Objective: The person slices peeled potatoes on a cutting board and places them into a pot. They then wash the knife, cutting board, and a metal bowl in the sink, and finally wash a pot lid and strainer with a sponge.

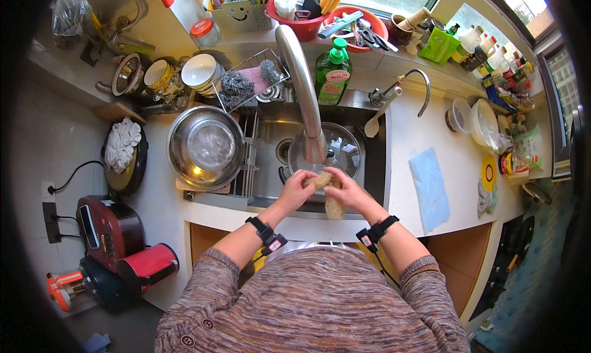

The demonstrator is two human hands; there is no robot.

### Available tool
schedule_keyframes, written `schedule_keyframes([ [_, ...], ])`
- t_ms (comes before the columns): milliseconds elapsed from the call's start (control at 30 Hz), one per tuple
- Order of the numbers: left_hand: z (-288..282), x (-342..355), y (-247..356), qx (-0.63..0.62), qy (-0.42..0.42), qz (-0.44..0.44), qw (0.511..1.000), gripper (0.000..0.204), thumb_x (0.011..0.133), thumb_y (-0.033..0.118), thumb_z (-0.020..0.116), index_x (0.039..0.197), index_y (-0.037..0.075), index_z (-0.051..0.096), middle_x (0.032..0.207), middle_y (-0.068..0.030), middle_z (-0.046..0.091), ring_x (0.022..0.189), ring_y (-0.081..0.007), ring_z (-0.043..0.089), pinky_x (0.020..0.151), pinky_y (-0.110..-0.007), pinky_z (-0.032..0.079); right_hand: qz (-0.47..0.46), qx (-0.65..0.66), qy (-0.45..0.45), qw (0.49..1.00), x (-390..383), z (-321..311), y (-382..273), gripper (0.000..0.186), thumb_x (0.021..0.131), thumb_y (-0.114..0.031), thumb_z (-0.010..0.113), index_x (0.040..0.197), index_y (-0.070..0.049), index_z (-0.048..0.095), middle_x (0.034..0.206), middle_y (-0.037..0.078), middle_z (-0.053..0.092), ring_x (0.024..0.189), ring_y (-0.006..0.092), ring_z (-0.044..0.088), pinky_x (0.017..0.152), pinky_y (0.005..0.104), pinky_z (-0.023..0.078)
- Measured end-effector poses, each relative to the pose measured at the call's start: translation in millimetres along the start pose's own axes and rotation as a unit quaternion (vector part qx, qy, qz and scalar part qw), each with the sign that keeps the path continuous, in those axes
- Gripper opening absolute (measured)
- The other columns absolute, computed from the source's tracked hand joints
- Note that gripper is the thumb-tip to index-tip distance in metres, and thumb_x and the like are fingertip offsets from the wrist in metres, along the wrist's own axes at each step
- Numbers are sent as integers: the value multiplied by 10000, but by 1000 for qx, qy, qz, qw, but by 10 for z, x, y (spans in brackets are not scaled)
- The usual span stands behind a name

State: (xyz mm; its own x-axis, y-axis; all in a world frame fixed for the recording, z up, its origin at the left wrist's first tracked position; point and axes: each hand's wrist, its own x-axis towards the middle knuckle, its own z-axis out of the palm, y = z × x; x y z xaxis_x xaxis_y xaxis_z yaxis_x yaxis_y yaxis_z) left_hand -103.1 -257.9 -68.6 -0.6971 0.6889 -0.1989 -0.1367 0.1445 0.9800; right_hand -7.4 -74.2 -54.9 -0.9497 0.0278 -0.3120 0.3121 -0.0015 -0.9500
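Observation:
Over the front of the sink [269, 184] my hands hold a tan, fibrous scrubber that looks like a loofah [334, 209]. My left hand [297, 191] pinches its upper left end. My right hand [349, 192] is closed round the other side, and part of the loofah hangs below those fingers. Just beyond my fingertips, the metal faucet [315, 147] points down over a round, clear glass piece [343, 145] in the basin. A dark, curved handle shows at that piece's left edge. Whether water is running I cannot tell.
Left of the sink sits a large steel bowl [206, 147]. A wire rack [255, 85] behind holds steel wool and a pink sponge. A green soap bottle [332, 76] stands behind the faucet. On the right counter lie a blue cloth [429, 190] and a small tap [400, 88].

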Motion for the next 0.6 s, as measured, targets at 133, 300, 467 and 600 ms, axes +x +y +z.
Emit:
schedule_keyframes([
  [133,61,173,-332,63,-8,-65,996,286,825,120,641,1074,-3,573,946,-60,570,687,-113,574,609,-256,488,96,-67,239,964,158,-274,328,279,854,-56,595,1126,-23,542,959,59,620,863,121,579,759,259,482],
  [300,-160,47,-503,87,-7,-164,983,288,851,147,620,1094,6,554,870,-48,610,699,-111,587,579,-257,483,-121,-333,342,871,524,-438,284,474,803,-186,674,1225,-96,477,1051,191,545,947,375,558,839,433,472],
  [467,-337,-144,-652,95,-19,-219,971,343,838,157,611,1129,-18,561,878,-57,621,708,-116,593,592,-272,489,-7,-476,144,868,953,-260,312,434,741,-150,689,1132,-80,513,1026,213,557,941,406,573,781,482,489],
  [600,-351,-179,-825,143,88,-244,955,516,812,175,639,1256,-38,484,1032,-112,620,851,-163,610,658,-297,517,-24,-474,98,875,1045,-332,489,335,730,-98,644,1042,-61,528,950,231,583,877,423,586,745,489,492],
])
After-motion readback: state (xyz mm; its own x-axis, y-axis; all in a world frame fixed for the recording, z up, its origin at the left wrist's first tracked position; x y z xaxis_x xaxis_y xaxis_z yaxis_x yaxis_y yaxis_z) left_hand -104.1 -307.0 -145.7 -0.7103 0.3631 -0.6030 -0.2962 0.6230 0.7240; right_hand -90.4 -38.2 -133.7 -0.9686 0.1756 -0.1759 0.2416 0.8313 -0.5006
